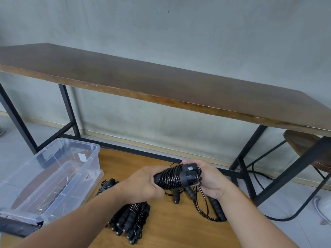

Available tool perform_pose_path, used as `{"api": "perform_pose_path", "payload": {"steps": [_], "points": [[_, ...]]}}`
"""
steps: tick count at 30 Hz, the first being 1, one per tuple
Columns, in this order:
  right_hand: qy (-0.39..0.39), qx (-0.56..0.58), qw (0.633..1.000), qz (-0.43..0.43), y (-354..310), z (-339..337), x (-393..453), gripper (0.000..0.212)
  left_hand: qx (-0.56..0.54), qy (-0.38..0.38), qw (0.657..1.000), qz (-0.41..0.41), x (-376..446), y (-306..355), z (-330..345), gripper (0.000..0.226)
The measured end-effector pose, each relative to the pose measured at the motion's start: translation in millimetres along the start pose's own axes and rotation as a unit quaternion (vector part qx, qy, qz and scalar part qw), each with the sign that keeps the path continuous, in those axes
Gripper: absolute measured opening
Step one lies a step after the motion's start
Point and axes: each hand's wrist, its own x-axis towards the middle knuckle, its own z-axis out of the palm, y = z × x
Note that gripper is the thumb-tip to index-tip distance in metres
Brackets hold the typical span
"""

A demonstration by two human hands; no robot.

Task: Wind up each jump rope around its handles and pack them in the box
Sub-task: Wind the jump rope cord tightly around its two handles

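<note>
Black wound jump rope [176, 177] gripped by both hands, left [143, 185] and right [210, 179], above wooden table [179, 228].

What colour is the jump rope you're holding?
Black, handles and cord alike, on the jump rope in both hands; the head view shows it.

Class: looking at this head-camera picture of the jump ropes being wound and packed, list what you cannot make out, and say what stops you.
- Base of the wound jump rope: covered by the left hand.
- Rope's free end: lost behind the right hand.
- Number of ropes in the pile: the left forearm crosses it.
- Clear box: near corner cut off by the left edge; glare blurs its contents.
</note>
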Motion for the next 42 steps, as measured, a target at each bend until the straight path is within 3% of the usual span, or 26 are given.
{"api": "perform_pose_path", "payload": {"steps": [6,14,22,28,31,34,37,42], "points": [[0.035,0.06,0.998,0.001,18.1,7.5,-0.5,0.019,-0.07,0.107,0.99,-0.052,8.7,-7.0,0.5,0.042],[0.14,-0.018,0.99,0.004,24.2,39.9,-7.0,0.021,-0.011,0.197,0.977,-0.081,17.7,-15.8,13.6,0.038],[0.181,-0.133,0.973,0.043,25.6,48.0,-10.2,0.026,0.145,0.245,0.951,-0.121,24.3,-12.4,24.7,0.042],[0.152,-0.296,0.941,0.067,24.7,45.6,-13.0,0.02,0.318,0.21,0.915,-0.132,24.9,-11.4,23.5,0.059],[0.111,-0.468,0.874,0.074,18.9,42.4,-17.4,0.026,0.394,0.166,0.893,-0.14,24.0,-12.7,27.9,0.081],[0.093,-0.546,0.829,0.076,16.0,39.1,-23.3,0.029,0.432,0.106,0.886,-0.131,20.9,-11.7,27.1,0.09],[0.089,-0.557,0.822,0.079,12.5,37.7,-28.8,0.03,0.477,0.053,0.87,-0.11,16.6,-7.2,26.0,0.098],[0.078,-0.544,0.831,0.086,5.2,37.9,-33.2,0.026,0.45,0.055,0.888,-0.075,16.4,-13.3,21.3,0.071]]}}
